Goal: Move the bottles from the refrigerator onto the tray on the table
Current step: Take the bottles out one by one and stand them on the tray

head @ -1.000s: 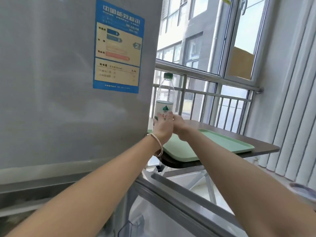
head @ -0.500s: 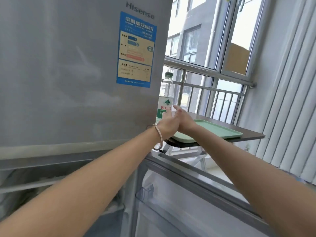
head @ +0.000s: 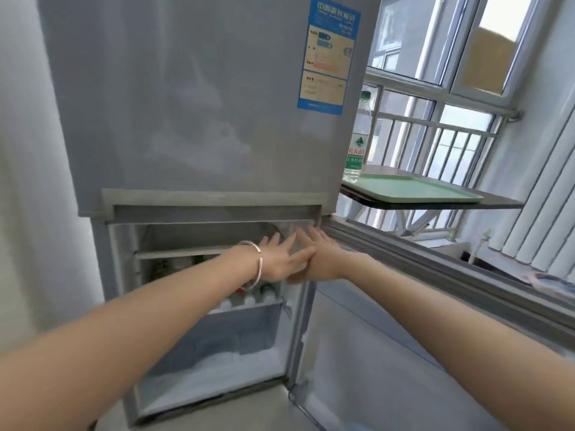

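Observation:
A clear water bottle (head: 357, 141) with a green cap stands upright on the left end of the pale green tray (head: 413, 191) on the table (head: 497, 204). The grey refrigerator (head: 193, 98) has its lower compartment open. Several bottles (head: 249, 298) stand on its shelf, their caps showing below my wrist. My left hand (head: 278, 259), a bangle on the wrist, and my right hand (head: 322, 258) reach side by side into the upper part of that compartment, fingers spread, holding nothing.
The open lower door (head: 389, 353) swings out to the right, below the table. A frosted drawer space (head: 224, 349) lies under the bottle shelf. A window with railing (head: 435, 132) is behind the table; vertical blinds (head: 547, 213) hang at the right.
Both hands have let go of the bottle, which now stands on the tray, and moved down and left into the open lower compartment. The view has dropped to show the fridge interior.

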`<action>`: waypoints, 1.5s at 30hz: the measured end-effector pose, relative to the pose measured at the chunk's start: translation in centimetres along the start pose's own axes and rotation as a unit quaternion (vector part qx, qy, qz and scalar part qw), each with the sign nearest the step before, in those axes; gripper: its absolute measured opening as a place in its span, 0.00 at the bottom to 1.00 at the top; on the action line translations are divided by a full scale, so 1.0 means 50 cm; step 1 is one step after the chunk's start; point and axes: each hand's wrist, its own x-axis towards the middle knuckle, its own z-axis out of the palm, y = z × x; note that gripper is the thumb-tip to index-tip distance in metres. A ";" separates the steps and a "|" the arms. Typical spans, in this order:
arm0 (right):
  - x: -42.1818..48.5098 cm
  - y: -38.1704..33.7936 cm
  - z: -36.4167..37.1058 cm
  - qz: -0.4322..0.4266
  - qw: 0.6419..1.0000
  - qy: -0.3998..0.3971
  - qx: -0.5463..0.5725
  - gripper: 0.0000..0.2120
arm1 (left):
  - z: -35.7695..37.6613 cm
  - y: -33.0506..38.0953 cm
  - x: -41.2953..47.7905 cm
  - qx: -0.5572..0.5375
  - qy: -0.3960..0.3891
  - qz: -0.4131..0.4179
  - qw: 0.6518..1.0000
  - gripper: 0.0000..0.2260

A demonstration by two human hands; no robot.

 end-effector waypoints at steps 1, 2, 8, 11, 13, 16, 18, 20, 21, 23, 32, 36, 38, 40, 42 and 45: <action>0.006 -0.017 0.025 -0.007 1.000 -0.013 -0.007 0.57 | 0.018 -0.027 -0.006 0.020 0.002 -0.017 1.000 0.45; 0.022 -0.031 0.055 -0.016 1.000 -0.024 -0.012 0.57 | 0.036 -0.051 -0.008 0.038 0.011 -0.033 0.999 0.39; 0.124 -0.067 0.231 -0.034 0.994 -0.106 -0.019 0.56 | 0.154 -0.165 0.023 0.091 0.036 -0.092 0.991 0.31; 0.175 -0.082 0.295 -0.037 0.989 -0.141 -0.005 0.54 | 0.212 -0.212 0.061 0.072 0.025 -0.134 0.988 0.30; 0.213 -0.089 0.332 -0.037 0.987 -0.156 0.008 0.54 | 0.240 -0.236 0.089 0.061 0.024 -0.160 0.985 0.31; 0.278 -0.101 0.372 -0.057 0.987 -0.151 0.015 0.53 | 0.264 -0.274 0.130 0.054 0.033 -0.187 0.980 0.30; 0.319 -0.109 0.391 -0.070 0.988 -0.136 0.025 0.51 | 0.273 -0.302 0.158 0.045 0.051 -0.204 0.976 0.30; 0.351 -0.116 0.402 -0.070 0.989 -0.125 0.050 0.47 | 0.277 -0.327 0.177 0.046 0.060 -0.212 0.974 0.31; 0.365 -0.120 0.407 -0.071 0.988 -0.119 0.064 0.45 | 0.282 -0.340 0.186 0.045 0.060 -0.214 0.974 0.31; 0.382 -0.123 0.415 -0.072 0.987 -0.113 0.088 0.43 | 0.289 -0.358 0.196 0.043 0.061 -0.213 0.974 0.31; 0.348 -0.121 0.449 -0.078 0.989 -0.009 0.127 0.23 | 0.306 -0.353 0.203 0.040 0.058 -0.201 0.977 0.33; 0.294 -0.106 0.433 -0.043 0.991 0.074 0.108 0.23 | 0.286 -0.328 0.188 0.055 0.072 -0.171 0.981 0.38; 0.271 -0.093 0.397 -0.027 0.987 0.118 0.110 0.17 | 0.269 -0.315 0.179 0.041 0.078 -0.166 0.982 0.39; 0.251 -0.083 0.354 -0.037 0.981 0.155 0.108 0.13 | 0.254 -0.300 0.168 0.019 0.097 -0.161 0.982 0.40; 0.229 -0.079 0.315 -0.076 0.977 0.179 0.082 0.14 | 0.235 -0.285 0.155 -0.010 0.118 -0.157 0.981 0.40; 0.190 -0.079 0.259 -0.116 0.977 0.163 0.067 0.18 | 0.196 -0.261 0.141 -0.081 0.131 -0.139 0.978 0.43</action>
